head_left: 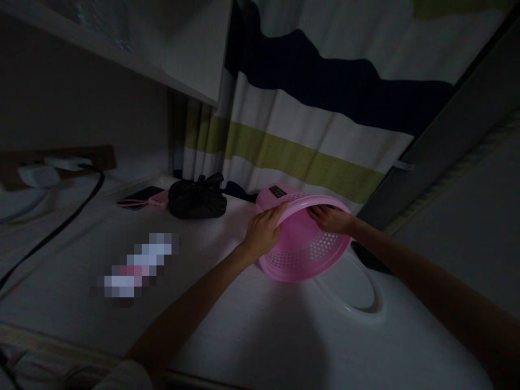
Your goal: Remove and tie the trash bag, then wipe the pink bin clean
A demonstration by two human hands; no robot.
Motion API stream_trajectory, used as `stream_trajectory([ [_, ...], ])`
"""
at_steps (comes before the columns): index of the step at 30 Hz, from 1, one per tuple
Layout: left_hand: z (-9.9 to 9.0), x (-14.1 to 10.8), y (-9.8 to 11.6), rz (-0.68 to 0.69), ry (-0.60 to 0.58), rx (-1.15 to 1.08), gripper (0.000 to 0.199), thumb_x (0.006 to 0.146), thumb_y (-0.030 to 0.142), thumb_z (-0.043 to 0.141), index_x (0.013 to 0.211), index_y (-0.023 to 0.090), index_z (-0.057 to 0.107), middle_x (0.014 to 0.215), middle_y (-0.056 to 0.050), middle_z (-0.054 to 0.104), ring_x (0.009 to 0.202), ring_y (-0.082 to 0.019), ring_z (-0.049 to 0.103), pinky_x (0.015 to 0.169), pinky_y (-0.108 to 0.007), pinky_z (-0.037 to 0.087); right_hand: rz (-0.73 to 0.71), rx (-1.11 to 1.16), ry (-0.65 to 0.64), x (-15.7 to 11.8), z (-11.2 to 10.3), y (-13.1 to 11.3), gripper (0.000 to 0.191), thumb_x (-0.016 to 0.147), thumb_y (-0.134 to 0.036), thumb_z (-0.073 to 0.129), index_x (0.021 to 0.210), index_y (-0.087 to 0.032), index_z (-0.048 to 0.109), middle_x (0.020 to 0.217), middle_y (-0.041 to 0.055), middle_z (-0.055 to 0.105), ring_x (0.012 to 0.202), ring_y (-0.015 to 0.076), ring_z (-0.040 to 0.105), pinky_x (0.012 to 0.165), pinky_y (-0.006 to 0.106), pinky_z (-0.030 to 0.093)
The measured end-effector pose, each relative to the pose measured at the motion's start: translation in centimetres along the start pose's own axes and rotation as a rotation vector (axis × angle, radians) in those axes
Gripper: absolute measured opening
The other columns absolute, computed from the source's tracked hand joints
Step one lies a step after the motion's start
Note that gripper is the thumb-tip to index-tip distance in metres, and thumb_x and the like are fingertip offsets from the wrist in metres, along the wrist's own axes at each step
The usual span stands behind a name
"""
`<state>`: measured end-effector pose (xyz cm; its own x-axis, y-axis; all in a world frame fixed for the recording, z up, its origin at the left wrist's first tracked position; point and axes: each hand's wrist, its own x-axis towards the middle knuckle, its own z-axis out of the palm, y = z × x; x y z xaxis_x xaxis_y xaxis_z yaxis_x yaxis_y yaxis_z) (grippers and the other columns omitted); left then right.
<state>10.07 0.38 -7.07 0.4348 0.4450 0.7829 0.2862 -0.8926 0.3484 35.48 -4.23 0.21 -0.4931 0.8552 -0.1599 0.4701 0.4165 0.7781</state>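
Note:
A pink plastic wastebasket (298, 271) with a band of small holes lies tipped on the white tabletop, its wide mouth facing me. My left hand (263, 230) is closed over the left side of its rim, thumb toward the inside. Inside the mouth is my right hand (331, 218), its fingers curled near the upper wall. Something dark shows by those fingertips, too dim to name. A dark label (278, 191) sits on the basket's outer side. Partly behind the basket, a white oval ring (376, 309) rests on the table.
A black bundled bag (197, 199) stands at the back by the curtain (309, 146). Left of it are a dark phone (140, 197) and a small pink strapped item (158, 200). A blurred-out object (138, 265) lies nearer. A black cable (52, 233) runs from plugs; a shelf (179, 81) overhangs.

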Motion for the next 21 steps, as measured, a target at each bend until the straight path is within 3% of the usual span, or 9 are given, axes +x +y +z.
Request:
stream_trajectory([
  [6,0.0,0.0,0.0,0.017,0.006,0.000,0.056,0.079,0.010,0.043,0.134,0.018,0.034,0.122,-0.008,0.057,0.103,-0.020,0.057,0.090,-0.036,0.048,-0.038,-0.238,0.049,0.0,0.2,-0.1,0.047,0.078,-0.001,0.028,0.115,-0.001,0.056,0.119,0.0246,0.056,0.100,0.0303,0.056,0.077,0.048,0.044],
  [11,0.0,0.0,-0.2,0.016,0.009,0.016,0.055,0.080,0.011,0.044,0.134,0.018,0.034,0.123,-0.008,0.056,0.104,-0.021,0.057,0.090,-0.037,0.047,-0.051,-0.300,0.088,-0.3,1.2,-0.5,0.040,0.079,-0.002,0.032,0.109,0.003,0.058,0.110,0.0271,0.060,0.092,0.0311,0.059,0.072,0.048,0.045],
  [15,-0.1,-0.1,-0.2,0.018,0.001,-0.003,0.055,0.081,0.011,0.042,0.134,0.018,0.034,0.124,-0.009,0.056,0.105,-0.020,0.056,0.091,-0.037,0.046,-0.069,-0.318,0.105,-1.0,2.9,-1.4,0.036,0.076,-0.001,0.036,0.102,0.001,0.062,0.105,0.0261,0.062,0.085,0.0279,0.061,0.071,0.047,0.046],
  [21,0.1,-0.2,-0.4,0.032,0.016,-0.013,0.056,0.081,0.011,0.043,0.135,0.020,0.033,0.122,-0.008,0.056,0.104,-0.020,0.056,0.091,-0.037,0.046,-0.074,-0.349,0.202,-1.3,6.3,-3.1,0.027,0.076,-0.004,0.043,0.088,-0.001,0.066,0.106,0.0252,0.061,0.089,0.0305,0.060,0.074,0.051,0.046],
])
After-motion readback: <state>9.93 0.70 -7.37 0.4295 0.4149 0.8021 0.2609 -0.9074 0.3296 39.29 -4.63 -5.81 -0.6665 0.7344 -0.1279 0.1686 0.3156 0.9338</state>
